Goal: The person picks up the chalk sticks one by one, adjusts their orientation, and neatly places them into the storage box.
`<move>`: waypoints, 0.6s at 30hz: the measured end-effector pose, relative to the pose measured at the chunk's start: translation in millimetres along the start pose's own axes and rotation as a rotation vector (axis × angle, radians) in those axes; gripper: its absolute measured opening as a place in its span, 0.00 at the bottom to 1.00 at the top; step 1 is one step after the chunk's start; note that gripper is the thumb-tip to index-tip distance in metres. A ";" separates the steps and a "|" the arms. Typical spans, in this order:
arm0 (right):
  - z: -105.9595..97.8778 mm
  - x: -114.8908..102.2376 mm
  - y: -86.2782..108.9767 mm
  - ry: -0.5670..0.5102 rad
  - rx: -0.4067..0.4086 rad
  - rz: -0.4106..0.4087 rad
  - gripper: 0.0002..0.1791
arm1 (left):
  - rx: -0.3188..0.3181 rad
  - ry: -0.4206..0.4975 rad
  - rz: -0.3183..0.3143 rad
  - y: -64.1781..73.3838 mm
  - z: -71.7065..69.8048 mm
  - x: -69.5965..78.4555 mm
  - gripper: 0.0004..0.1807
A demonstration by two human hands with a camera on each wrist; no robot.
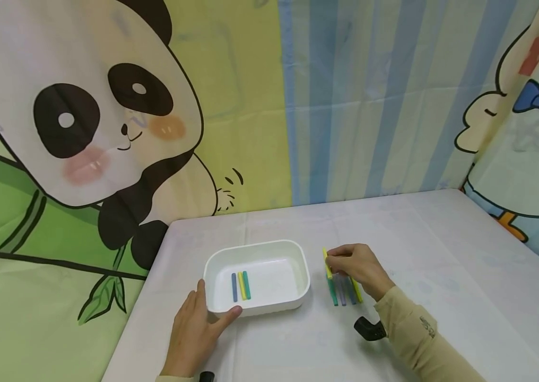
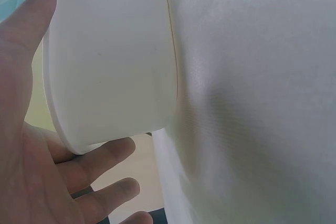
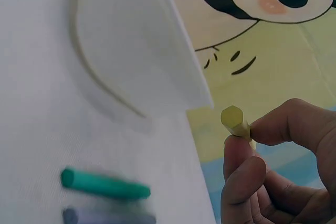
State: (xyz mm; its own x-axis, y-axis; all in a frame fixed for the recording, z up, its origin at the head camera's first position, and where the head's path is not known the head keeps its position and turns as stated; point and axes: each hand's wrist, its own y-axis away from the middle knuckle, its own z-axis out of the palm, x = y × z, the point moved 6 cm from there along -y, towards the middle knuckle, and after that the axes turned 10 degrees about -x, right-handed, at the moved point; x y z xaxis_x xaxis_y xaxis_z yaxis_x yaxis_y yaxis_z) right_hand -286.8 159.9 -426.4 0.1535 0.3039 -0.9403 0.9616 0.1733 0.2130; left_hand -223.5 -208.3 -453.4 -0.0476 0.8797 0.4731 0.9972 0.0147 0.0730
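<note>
Yellow six-sided stick (image 3: 235, 121) is pinched by the right hand (image 1: 359, 265), centre-right. Straight-fingered, the left hand (image 1: 194, 326) touches a white rectangular tray (image 1: 274, 273), lower centre.

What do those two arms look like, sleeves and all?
The left grip and right grip wear no gloves. The right sleeve is khaki, with a small dark marking; a curved black piece shows beside it. Only a sliver of left sleeve shows.
</note>
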 end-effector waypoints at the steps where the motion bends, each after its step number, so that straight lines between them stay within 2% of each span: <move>1: 3.3 -3.7 -0.9 -0.007 -0.005 -0.008 0.19 | 0.002 0.000 0.002 0.2 -0.1 -0.1 0.72; 7: 23.3 -21.4 -8.5 -0.048 -0.028 -0.036 0.16 | -0.001 0.005 0.001 0.1 0.3 0.3 0.73; 18: 64.3 -40.6 -18.4 -0.080 -0.053 -0.056 0.12 | 0.006 0.001 0.005 0.7 -0.2 0.3 0.73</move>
State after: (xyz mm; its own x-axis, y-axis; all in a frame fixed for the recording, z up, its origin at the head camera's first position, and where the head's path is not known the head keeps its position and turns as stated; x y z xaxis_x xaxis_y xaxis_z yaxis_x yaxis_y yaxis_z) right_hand -296.1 84.1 -409.3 0.1201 0.2166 -0.9688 0.9561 0.2374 0.1716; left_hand -222.9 -208.1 -453.0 -0.0426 0.8791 0.4747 0.9978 0.0130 0.0654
